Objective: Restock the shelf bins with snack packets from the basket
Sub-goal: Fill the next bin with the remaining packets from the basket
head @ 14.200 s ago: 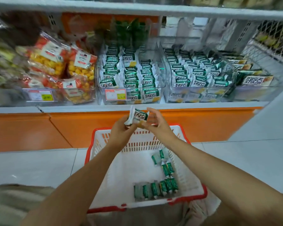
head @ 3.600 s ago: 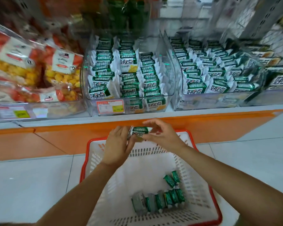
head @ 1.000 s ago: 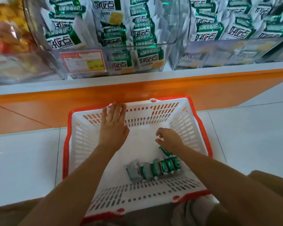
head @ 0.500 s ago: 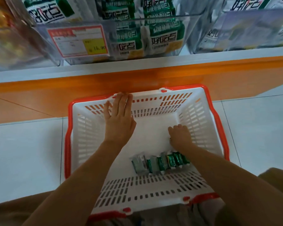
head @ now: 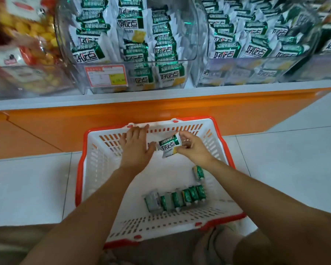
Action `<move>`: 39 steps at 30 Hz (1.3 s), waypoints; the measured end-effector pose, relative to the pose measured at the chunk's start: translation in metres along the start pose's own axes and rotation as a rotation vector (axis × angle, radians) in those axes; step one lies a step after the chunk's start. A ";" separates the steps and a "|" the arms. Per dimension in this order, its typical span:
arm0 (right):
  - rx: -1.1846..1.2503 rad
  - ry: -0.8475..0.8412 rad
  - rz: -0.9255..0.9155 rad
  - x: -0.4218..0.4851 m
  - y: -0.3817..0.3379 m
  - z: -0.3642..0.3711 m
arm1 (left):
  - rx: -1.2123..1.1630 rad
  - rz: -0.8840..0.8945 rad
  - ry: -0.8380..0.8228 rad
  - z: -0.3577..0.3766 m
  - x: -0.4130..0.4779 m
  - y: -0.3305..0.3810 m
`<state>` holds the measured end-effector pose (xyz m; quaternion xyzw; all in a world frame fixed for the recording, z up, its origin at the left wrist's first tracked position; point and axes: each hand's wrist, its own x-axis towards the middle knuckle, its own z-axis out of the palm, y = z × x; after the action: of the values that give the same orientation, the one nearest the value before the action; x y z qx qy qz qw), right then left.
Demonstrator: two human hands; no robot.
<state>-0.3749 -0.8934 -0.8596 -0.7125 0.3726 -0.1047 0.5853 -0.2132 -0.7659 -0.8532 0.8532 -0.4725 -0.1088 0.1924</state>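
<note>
A white basket with a red rim (head: 80, 169) stands on the floor below the shelf. My right hand (head: 194, 150) pinches a green and white snack packet (head: 168, 146) above the basket's far half. My left hand (head: 137, 148) hovers flat beside it with straight fingers, its thumb close to the packet. A row of several packets (head: 177, 199) lies near the basket's front wall, and one more packet (head: 198, 172) lies apart on the right. Two clear shelf bins (head: 191, 44) (head: 304, 60) above hold many like packets.
A price label (head: 105, 75) is stuck on the middle bin's front. A bin at the left holds bags of yellow and red snacks (head: 33, 41). An orange plinth (head: 161, 109) runs under the shelf edge. White floor tiles lie on both sides of the basket.
My right hand has come up from the basket floor with one packet. The left hand stayed flat over the basket's far side. The camera tilted up, showing more of the bins.
</note>
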 end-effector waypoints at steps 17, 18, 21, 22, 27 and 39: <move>0.015 0.082 -0.516 -0.024 -0.168 -0.013 | -0.132 0.337 0.559 -0.134 -0.003 0.029; 0.003 0.082 -0.549 -0.024 -0.179 -0.014 | -0.098 0.362 0.603 -0.141 0.000 0.028; -0.054 0.146 -0.645 -0.016 -0.215 -0.018 | 0.012 0.331 0.686 -0.162 0.013 0.026; -0.069 0.201 -0.657 -0.008 -0.225 -0.020 | 0.061 0.303 0.677 -0.166 0.019 0.024; -0.275 0.425 -0.598 0.044 -0.250 -0.023 | 0.303 0.197 0.460 -0.172 0.042 0.008; -0.645 0.432 -0.449 0.130 -0.262 -0.001 | 0.299 0.269 0.558 -0.156 0.062 -0.019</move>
<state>-0.1776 -0.9695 -0.6578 -0.8836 0.3359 -0.2541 0.2047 -0.1086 -0.7745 -0.7213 0.7989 -0.5207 0.2257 0.1994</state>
